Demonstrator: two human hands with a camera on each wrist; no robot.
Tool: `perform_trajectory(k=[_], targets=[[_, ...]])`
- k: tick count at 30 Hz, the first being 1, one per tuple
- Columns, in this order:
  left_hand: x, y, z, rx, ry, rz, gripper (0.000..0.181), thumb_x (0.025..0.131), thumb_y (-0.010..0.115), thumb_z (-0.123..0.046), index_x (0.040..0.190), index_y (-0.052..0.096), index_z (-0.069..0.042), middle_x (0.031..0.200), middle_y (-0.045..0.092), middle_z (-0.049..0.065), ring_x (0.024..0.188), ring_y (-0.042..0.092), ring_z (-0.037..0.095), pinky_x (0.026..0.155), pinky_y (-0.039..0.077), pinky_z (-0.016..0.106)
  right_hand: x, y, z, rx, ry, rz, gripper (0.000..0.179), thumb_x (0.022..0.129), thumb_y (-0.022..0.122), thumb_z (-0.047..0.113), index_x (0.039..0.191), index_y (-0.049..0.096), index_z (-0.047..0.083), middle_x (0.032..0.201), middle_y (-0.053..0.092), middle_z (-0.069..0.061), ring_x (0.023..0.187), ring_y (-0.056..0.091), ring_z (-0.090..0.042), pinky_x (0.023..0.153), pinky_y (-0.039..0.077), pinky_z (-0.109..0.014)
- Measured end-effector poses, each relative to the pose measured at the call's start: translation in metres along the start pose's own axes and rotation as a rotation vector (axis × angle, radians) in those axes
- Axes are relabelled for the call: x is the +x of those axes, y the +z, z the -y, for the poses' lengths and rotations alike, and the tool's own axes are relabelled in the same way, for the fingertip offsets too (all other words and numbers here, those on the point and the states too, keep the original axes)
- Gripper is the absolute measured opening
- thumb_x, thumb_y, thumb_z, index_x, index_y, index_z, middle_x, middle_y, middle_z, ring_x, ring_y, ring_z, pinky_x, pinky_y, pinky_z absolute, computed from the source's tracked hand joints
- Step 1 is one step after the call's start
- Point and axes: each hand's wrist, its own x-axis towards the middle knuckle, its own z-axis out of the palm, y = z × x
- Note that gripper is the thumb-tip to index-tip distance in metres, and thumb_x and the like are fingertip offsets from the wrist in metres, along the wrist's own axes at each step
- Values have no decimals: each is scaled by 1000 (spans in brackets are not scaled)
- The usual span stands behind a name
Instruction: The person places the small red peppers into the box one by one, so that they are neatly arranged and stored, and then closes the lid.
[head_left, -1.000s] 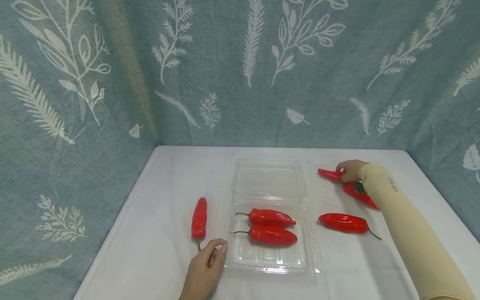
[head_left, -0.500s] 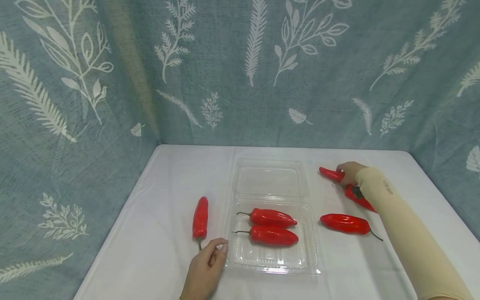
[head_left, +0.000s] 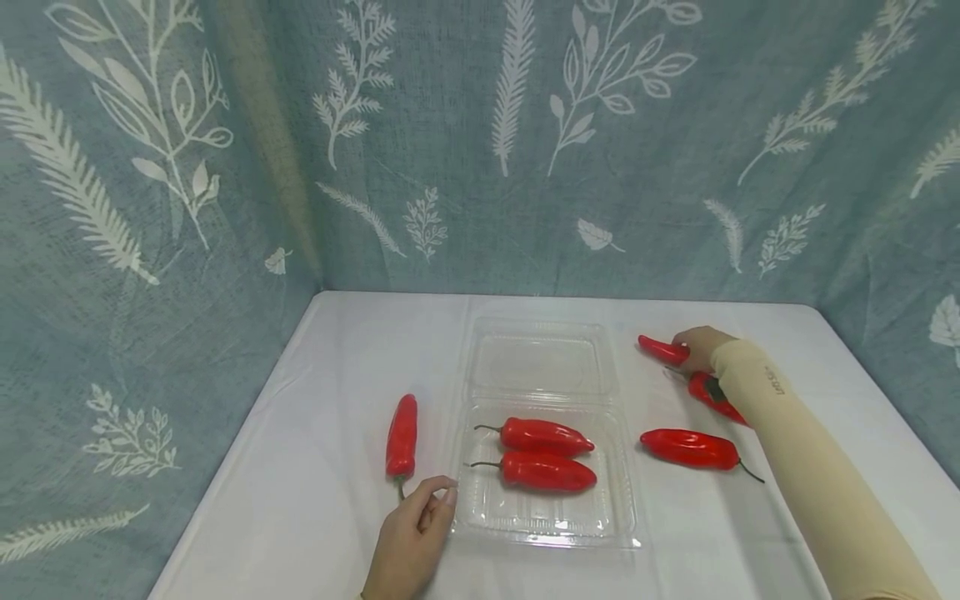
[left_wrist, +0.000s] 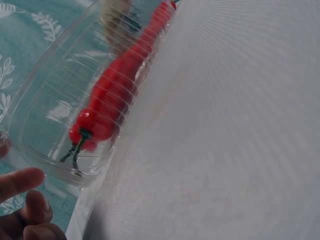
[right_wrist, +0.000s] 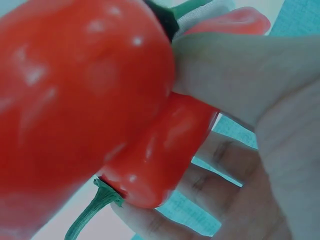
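At the far right in the head view, my right hand point(head_left: 701, 348) grips a red pepper point(head_left: 658, 349) whose tip points left. In the right wrist view the thumb lies over this pepper point(right_wrist: 162, 150) and the fingers are behind it; its green stem hangs lower left. Another red pepper point(head_left: 716, 398) lies just under that wrist, partly covered by the sleeve, and looms large in the right wrist view. My left hand point(head_left: 411, 533) holds the front left rim of a clear plastic clamshell box point(head_left: 551, 527), thumb and forefinger at the edge. Two red peppers point(head_left: 546, 471) lie side by side inside.
One red pepper point(head_left: 402, 437) lies left of the box, its stem near my left hand. Another pepper point(head_left: 690, 448) is on the right, stem toward the front. The box's lid point(head_left: 536, 362) is folded back on the white table point(head_left: 337, 358). A patterned teal curtain point(head_left: 465, 125) hangs behind.
My right hand stays on the pepper, which has tilted slightly, and the stem of the pepper beneath now shows more. My left hand has not visibly moved; the head view shifts slightly.
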Motion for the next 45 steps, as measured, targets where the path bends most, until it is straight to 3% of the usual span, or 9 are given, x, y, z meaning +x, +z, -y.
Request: perform_trajectory(k=[13,21,25,34,45], targets=[[-1,-1,0,-18,41,-13,18,95,58,-33,106,65,-20,63,43,-8,56,39,3,53,34,20,-6,-4,-1,-56,-22,-44,57,86,68,15,134,47,-5,129,51,-29,114,48,-43,99,36,-61],[0,2,3,-21,17,4,19,95,57,-34,107,65,-20,64,45,-8,55,40,3,52,35,19,-29,-20,0,-88,-40,-134,56,85,71,14,133,48,-5,120,57,-27,107,52,-40,91,42,-60],[0,2,3,-19,53,-9,21,96,57,-34,107,65,-18,63,44,-8,54,39,3,51,34,20,-44,-28,6,-102,-61,-194,56,83,74,14,130,51,-3,113,60,-23,100,55,-38,87,45,-59],[3,2,5,-29,80,-37,17,95,60,-31,104,65,-18,62,42,-9,54,38,2,52,33,19,-73,-40,36,-189,-141,-298,56,81,76,15,129,53,0,116,58,-24,104,54,-41,85,47,-57],[2,4,6,-36,109,-50,15,94,61,-29,103,66,-18,61,41,-10,54,38,1,52,33,20,-102,-35,83,-299,-306,-354,50,77,79,14,123,61,6,104,64,-12,92,60,-28,79,52,-48]])
